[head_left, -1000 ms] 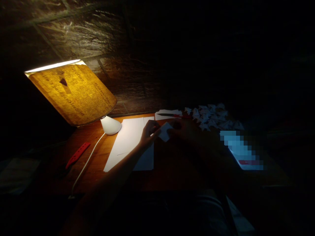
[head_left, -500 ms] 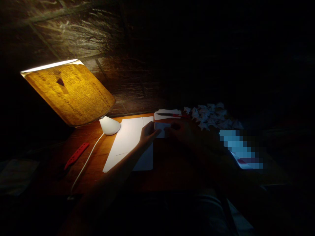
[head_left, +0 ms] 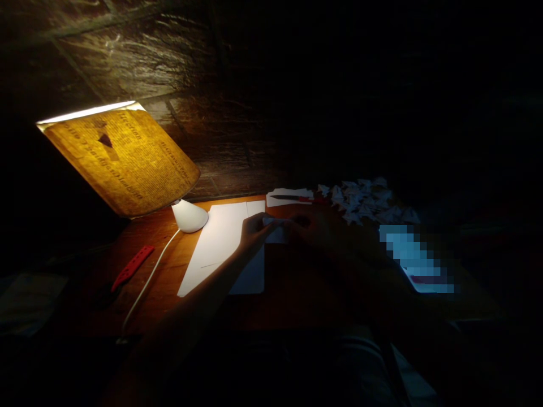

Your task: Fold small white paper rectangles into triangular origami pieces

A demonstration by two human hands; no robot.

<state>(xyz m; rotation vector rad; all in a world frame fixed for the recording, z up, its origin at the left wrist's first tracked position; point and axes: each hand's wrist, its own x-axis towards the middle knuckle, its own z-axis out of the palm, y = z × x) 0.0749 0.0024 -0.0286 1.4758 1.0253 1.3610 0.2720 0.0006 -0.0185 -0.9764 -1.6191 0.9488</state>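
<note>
Between my two hands is a small piece of white paper [head_left: 276, 233], tilted, with a crease or edge along its top. My left hand [head_left: 253, 227] is closed on its left side, thumb along the top edge. On its right side my right hand [head_left: 306, 224] pinches the paper; this hand lies in deep shadow and its fingers show only in part. Under and beside my left forearm lie white paper sheets [head_left: 224, 237] on the wooden table [head_left: 169, 277].
A lit lamp [head_left: 123, 164] with a printed shade stands at left, its white cord [head_left: 148, 277] running forward. Nearby lies a red-handled tool [head_left: 132, 268]. Behind my hands, a knife [head_left: 292, 198] rests on cut paper [head_left: 275, 202]. Folded paper pieces [head_left: 365, 200] and a blurred, glowing device [head_left: 418, 260] are at right.
The small paper has tipped between my hands, so its broad face shows less and a top edge appears. Both hands have shifted slightly; the other things lie as before.
</note>
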